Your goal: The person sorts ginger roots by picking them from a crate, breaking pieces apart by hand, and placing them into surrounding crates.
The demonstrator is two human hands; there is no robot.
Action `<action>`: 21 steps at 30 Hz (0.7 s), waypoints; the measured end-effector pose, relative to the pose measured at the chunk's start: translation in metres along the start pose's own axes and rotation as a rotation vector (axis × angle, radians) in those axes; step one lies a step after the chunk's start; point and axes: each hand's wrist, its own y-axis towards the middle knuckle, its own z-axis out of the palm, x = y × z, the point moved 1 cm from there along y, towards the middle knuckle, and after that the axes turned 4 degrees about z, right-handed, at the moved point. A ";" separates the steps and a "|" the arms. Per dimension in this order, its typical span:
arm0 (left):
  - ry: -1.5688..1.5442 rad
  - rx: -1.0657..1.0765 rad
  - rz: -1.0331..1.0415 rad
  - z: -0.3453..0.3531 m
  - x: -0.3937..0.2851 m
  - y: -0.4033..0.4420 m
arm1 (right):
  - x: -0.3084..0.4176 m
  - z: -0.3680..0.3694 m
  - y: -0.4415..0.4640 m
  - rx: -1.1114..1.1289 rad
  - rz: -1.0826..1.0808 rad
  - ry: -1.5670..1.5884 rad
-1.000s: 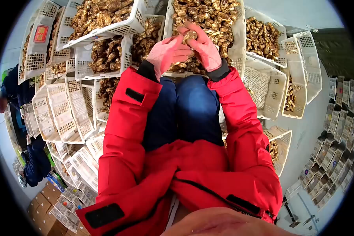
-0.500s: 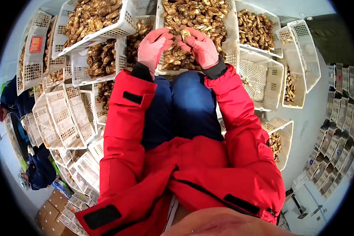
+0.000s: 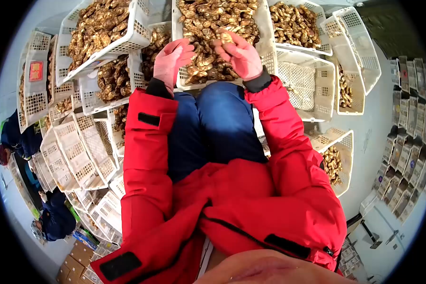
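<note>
My right hand (image 3: 244, 57), in a pink glove, grips a small pale brown mushroom-like piece (image 3: 226, 37) between thumb and fingers. My left hand (image 3: 171, 61), gloved alike, hangs over the near left of the same crate, fingers loosely bent and apart, nothing visible in them. Both hands are above a white plastic crate (image 3: 268, 33) in front of my knees. Inside it lies a heap of glossy brown, lumpy mushroom-like pieces (image 3: 217, 19).
Crates of similar pieces stand at the left (image 3: 139, 28) and right (image 3: 324, 47). A crate with few pieces (image 3: 329, 90) sits right of my knees. Nested crates (image 3: 75, 146) lean at lower left. Two people in dark clothes (image 3: 57, 215) work at far left. Many stacked crates line the right.
My hands have moved apart, the left away from the right. The view has shifted, so the crates appear higher and further left. The right hand still holds the pale piece.
</note>
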 end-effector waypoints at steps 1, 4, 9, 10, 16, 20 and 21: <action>0.009 -0.001 -0.014 0.000 0.000 0.001 | 0.014 -0.001 -0.014 -0.081 -0.037 -0.081; 0.026 -0.002 -0.042 0.001 -0.001 0.002 | 0.056 -0.033 -0.089 -0.410 -0.229 -0.248; 0.000 0.108 -0.017 0.001 -0.005 -0.004 | 0.098 -0.162 -0.384 -1.312 -0.562 -0.512; -0.003 0.128 -0.016 -0.001 -0.004 -0.003 | 0.097 -0.164 -0.432 -1.587 -0.527 -0.696; 0.019 0.134 -0.026 -0.001 -0.003 -0.002 | 0.116 -0.096 -0.317 -1.252 -0.375 -0.790; -0.009 0.074 -0.021 0.000 -0.001 -0.003 | 0.088 -0.049 -0.045 -0.398 -0.237 -0.881; -0.007 0.056 -0.033 0.000 0.001 -0.002 | 0.073 -0.057 0.020 -0.411 -0.084 -1.349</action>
